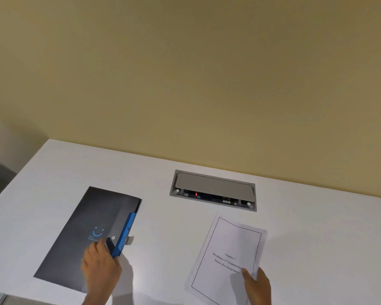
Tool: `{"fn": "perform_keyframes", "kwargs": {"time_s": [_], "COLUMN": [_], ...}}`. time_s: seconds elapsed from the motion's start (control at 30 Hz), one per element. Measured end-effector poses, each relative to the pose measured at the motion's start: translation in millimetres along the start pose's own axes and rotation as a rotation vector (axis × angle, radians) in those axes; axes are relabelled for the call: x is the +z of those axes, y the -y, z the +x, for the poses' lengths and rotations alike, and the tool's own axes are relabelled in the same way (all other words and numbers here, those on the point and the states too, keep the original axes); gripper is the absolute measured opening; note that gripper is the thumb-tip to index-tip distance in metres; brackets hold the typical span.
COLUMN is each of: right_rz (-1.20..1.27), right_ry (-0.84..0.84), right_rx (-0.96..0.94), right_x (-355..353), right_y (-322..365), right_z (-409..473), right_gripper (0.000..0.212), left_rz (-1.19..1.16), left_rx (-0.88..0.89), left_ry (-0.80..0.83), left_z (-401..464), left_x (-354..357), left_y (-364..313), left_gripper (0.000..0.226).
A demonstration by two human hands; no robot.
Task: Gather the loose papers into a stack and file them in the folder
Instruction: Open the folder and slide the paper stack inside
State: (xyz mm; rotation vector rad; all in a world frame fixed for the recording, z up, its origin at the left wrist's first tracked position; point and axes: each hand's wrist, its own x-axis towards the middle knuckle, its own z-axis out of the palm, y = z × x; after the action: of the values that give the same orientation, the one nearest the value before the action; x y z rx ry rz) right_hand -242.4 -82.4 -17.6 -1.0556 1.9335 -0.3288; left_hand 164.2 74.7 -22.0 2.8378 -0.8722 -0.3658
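A dark folder [79,234] with a blue smile logo lies closed on the left of the white table [158,216]. Its blue flap [124,234] runs along the right edge, with a grey tab sticking out beside it. My left hand [100,265] rests on the folder's lower right part, fingers pinching the lower end of the blue flap. To the right lies a stack of white papers [227,256] with a printed border and text. My right hand [257,282] holds the stack at its near right corner, thumb on top.
A grey cable box [213,190] with a half-open lid is set into the table near the wall, behind the papers. A beige wall rises behind the table. The table's left edge drops to a dark floor.
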Motion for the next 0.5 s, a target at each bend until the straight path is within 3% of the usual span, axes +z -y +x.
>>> {"fn": "perform_keyframes", "kwargs": {"time_s": [0.07, 0.17, 0.37, 0.5], "right_rz": [-0.028, -0.068, -0.105, -0.093], "right_ry": [-0.013, -0.028, -0.071, -0.075], "right_rx": [0.026, 0.022, -0.001, -0.023], "right_x": [1, 3, 1, -6], "right_y": [-6, -10, -7, 3], "right_z": [0, -1, -1, -3], "right_gripper": [0.014, 0.018, 0.026, 0.024], "left_rz": [0.058, 0.095, 0.065, -0.061], "left_rx": [0.003, 0.010, 0.072, 0.036], "left_ry": [0.057, 0.111, 0.170, 0.186], "left_z": [12, 25, 35, 35], "left_x": [1, 3, 4, 0], "left_y": [11, 18, 9, 2], "left_gripper": [0.079, 0.092, 0.096, 0.081]}}
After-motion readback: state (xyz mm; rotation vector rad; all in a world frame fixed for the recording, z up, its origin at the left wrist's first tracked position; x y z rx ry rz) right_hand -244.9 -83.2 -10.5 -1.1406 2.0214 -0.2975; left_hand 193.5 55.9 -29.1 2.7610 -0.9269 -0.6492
